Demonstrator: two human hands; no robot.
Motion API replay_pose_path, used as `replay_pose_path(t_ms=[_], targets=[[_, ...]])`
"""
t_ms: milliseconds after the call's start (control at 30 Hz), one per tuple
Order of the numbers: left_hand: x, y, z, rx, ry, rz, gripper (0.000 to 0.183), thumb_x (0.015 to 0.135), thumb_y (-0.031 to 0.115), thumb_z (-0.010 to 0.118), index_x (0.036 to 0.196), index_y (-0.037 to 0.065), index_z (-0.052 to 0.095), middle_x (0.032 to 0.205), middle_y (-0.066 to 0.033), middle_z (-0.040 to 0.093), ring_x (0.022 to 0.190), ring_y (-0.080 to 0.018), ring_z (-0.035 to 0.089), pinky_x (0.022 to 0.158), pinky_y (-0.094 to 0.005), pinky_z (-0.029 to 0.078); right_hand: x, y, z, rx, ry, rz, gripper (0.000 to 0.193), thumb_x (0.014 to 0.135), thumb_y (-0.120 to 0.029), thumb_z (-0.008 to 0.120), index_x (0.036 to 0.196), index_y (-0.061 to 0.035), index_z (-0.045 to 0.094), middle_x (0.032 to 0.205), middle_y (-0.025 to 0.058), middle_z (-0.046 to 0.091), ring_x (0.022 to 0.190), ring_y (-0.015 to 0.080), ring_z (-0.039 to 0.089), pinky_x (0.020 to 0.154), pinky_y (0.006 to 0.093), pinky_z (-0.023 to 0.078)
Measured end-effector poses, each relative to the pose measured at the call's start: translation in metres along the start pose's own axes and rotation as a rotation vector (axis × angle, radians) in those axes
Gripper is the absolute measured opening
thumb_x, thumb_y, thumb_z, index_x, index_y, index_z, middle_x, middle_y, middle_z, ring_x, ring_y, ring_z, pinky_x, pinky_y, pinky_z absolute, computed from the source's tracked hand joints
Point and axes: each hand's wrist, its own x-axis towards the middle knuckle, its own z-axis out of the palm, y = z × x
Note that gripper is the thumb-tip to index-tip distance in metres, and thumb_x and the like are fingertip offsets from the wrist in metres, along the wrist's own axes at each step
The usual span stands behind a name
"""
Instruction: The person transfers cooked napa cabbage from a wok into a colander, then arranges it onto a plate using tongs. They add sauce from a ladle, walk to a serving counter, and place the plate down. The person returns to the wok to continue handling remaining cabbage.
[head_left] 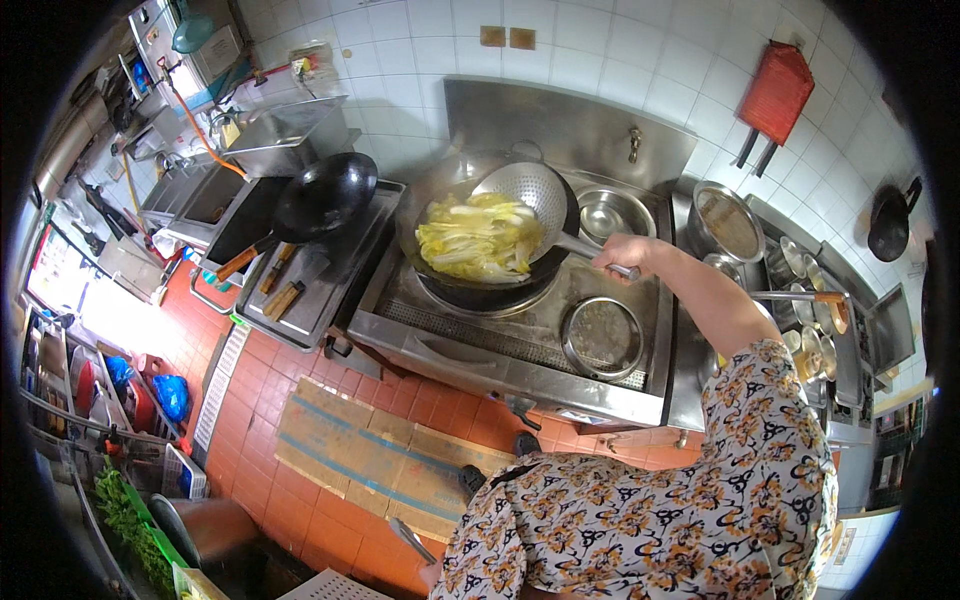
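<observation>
My right hand (pixel 630 258) is closed around the handle of a perforated metal skimmer (pixel 525 190). Its round bowl leans against the inside of a large wok (pixel 420 195) on the stove, above a heap of pale green and yellow leafy vegetable, apparently cabbage (pixel 475 240). Low in the picture, only part of my left hand (pixel 431 574) shows beside my patterned shirt. It is closed on a metal handle (pixel 411 541); the rest of that tool is hidden.
Right of the wok are a metal bowl (pixel 605 215) and a metal ring (pixel 602 338). A black wok (pixel 325 198) and wooden-handled tools (pixel 284 300) occupy the left counter. Flattened cardboard (pixel 370 445) covers floor tiles. A perforated metal sheet (pixel 335 587) and greens (pixel 128 525) are low left.
</observation>
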Motion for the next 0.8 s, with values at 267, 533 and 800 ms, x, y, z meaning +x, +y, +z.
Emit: replay_pose_path(t_ms=[267, 533, 800], targets=[[0.035, -0.020, -0.010, 0.010, -0.035, -0.071, 0.021, 0.097, 0.010, 0.072, 0.096, 0.002, 0.053, 0.064, -0.0061, 0.056, 0.048, -0.0181, 0.051, 0.044, -0.0371, 0.040, -0.038, -0.062, 0.085, -0.298, -0.014, 0.002, 0.021, 0.093, -0.011, 0.065, 0.076, 0.0020, 0.063, 0.066, 0.0080, 0.063, 0.053, 0.0175, 0.061, 0.047, 0.0327, 0.048], [0.048, 0.010, -0.023, 0.009, -0.043, 0.001, 0.022, 0.097, 0.013, 0.072, 0.094, 0.001, 0.054, 0.064, -0.0066, 0.057, 0.049, -0.0181, 0.051, 0.045, -0.0380, 0.040, -0.006, -0.054, 0.118, 0.188, -0.008, 0.014, 0.014, 0.086, -0.002, 0.069, 0.075, 0.0057, 0.064, 0.065, 0.0135, 0.063, 0.053, 0.0215, 0.062, 0.043, 0.0372, 0.049], [0.041, 0.030, -0.027, 0.011, -0.018, 0.055, 0.024, 0.096, 0.015, 0.073, 0.091, 0.001, 0.055, 0.064, -0.0072, 0.058, 0.050, -0.0181, 0.051, 0.046, -0.0389, 0.039, 0.035, -0.071, 0.161, 0.365, 0.052, -0.047, 0.012, 0.089, -0.002, 0.069, 0.080, 0.0046, 0.063, 0.066, 0.0117, 0.061, 0.054, 0.0217, 0.062, 0.045, 0.0355, 0.049]])
